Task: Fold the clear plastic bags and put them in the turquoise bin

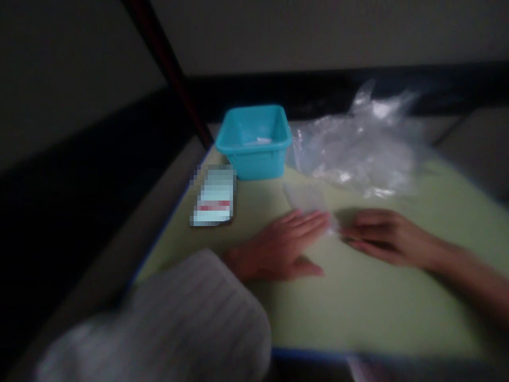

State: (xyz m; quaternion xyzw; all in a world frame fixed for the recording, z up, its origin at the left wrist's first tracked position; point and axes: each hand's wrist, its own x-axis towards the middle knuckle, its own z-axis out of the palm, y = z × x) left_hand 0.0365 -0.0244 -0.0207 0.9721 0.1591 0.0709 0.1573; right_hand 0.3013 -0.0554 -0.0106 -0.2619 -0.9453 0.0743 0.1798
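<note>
My left hand (284, 244) lies flat on a small clear plastic bag (306, 195), fingers stretched to the right and thumb apart. The bag rests on the yellow-green tabletop (358, 307), its near part hidden beneath those fingers. At the bag's right corner, my right hand (384, 236) has its fingertips pinched together on the edge; blur hides the exact grip. Behind the hands stands a turquoise plastic basket (258, 163) with something pale inside, too dim to name.
A large heap of clear plastic bags (361, 154) covers the back right of the table. Left of my left hand lies a pixelated, phone-like object (214, 196). A grey striped sleeve (199, 323) fills the lower left. The table has a blue edge.
</note>
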